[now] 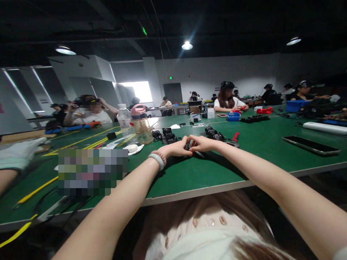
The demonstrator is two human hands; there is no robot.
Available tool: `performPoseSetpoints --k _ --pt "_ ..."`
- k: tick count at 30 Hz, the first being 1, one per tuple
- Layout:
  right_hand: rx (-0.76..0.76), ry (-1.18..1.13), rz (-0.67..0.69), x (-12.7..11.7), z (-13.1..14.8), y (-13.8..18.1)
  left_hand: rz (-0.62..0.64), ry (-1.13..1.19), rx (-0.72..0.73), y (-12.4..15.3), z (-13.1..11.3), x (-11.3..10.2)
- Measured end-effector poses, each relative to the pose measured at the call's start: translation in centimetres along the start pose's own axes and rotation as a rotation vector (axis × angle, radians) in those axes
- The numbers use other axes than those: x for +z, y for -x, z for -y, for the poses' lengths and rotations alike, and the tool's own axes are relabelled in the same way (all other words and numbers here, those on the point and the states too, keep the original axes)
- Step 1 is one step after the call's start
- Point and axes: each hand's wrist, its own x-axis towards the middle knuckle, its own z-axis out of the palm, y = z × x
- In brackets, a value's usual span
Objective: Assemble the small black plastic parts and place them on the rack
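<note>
My left hand [177,148] and my right hand [201,143] meet over the green table [189,177], fingers curled together round a small black part [187,146] held between them. A pale bracelet and a bead band sit on my left wrist. Just beyond my hands lie two groups of small black parts [168,136], one to the left and another [214,134] to the right. A red-handled tool [235,137] lies right of my right hand.
A pink-lidded bottle [141,124] and a clear plastic bottle [124,121] stand at left, by a white dish [132,148]. A phone [310,145] lies at right. A blue bin [233,116] stands further back. Other people sit at the tables around.
</note>
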Motion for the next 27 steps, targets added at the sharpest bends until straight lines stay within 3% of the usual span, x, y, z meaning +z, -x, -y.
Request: performPoseSetpoints --k 27 --pt "0.022 -0.016 -0.003 -0.01 -0.01 -0.07 0.000 -0.006 -0.020 -0.03 0.00 0.03"
